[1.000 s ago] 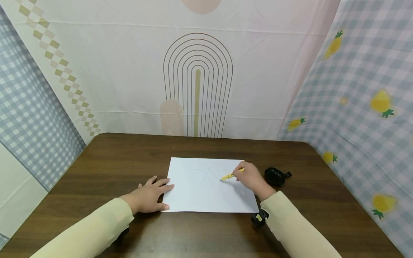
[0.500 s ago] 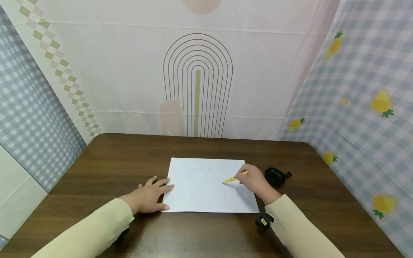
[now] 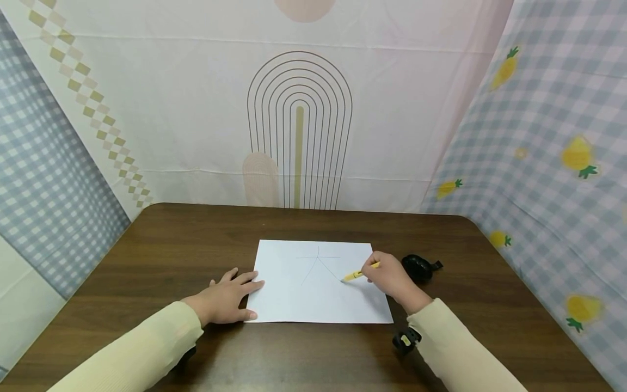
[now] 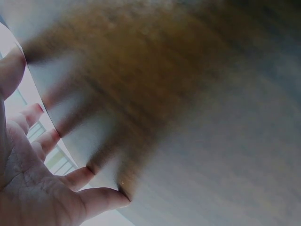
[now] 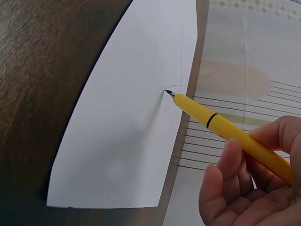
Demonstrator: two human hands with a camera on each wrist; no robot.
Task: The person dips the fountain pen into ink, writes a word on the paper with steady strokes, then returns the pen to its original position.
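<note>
A white sheet of paper point(image 3: 308, 305) lies on the brown table point(image 3: 313, 354), bearing a few thin dark strokes: a short upright one, a level one across it and two slanting legs below. Near the end of the right slanting stroke, the nib of a yellow fountain pen point(image 3: 354, 276) meets the paper. My right hand point(image 3: 390, 276) pinches that pen between thumb and fingers; its metal nib and black ring show in the right wrist view, where the right hand point(image 5: 254, 179) is at the lower right. Fingers spread, my left hand point(image 3: 222, 298) rests on the sheet's left edge and the tabletop.
A black oval object point(image 3: 417, 268) with a short strap lies just right of my right hand. Behind the table hangs a white cloth point(image 3: 196, 109) with an arch pattern. Checked cloths point(image 3: 539, 190) hang at both sides.
My right hand and the pen have moved slightly right and toward me, and the right slanting stroke has grown longer. My left hand has stayed in place.
</note>
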